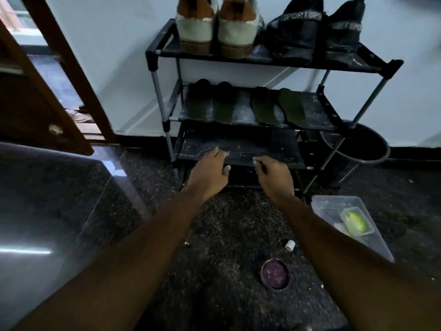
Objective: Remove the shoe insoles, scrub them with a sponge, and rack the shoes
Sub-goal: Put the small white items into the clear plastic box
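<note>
**Rack** point(155, 53): black, tiered, against the wall.
- Top tier: tan shoes point(214, 27) and black shoes point(296, 32), each pair side by side, heels outward.
- Second tier: four insoles point(262, 106), laid flat in a row, out of the shoes.
- Third tier point(262, 144): bare where visible.

**Left hand** point(208, 172): at the third tier's front edge, fingers point(220, 151) loosely bent, tips at the edge, holding nothing.

**Right hand** point(274, 177): just beside it at the same edge, fingers curled under. Whether they grip anything cannot be told.

**Floor, right:** clear tub point(334, 206) with the sponge point(354, 223) inside. Nearer are a tin point(275, 274) and a white cap point(290, 245). A bucket point(372, 149) stands behind the rack.

**Step, as judged:** closing stage, with shoes racked and insoles laid out. Whether scrubbing is finished cannot be read.

**Next move, as judged:** if insoles go back in, reach up to the second tier. Otherwise withdraw both hands.
</note>
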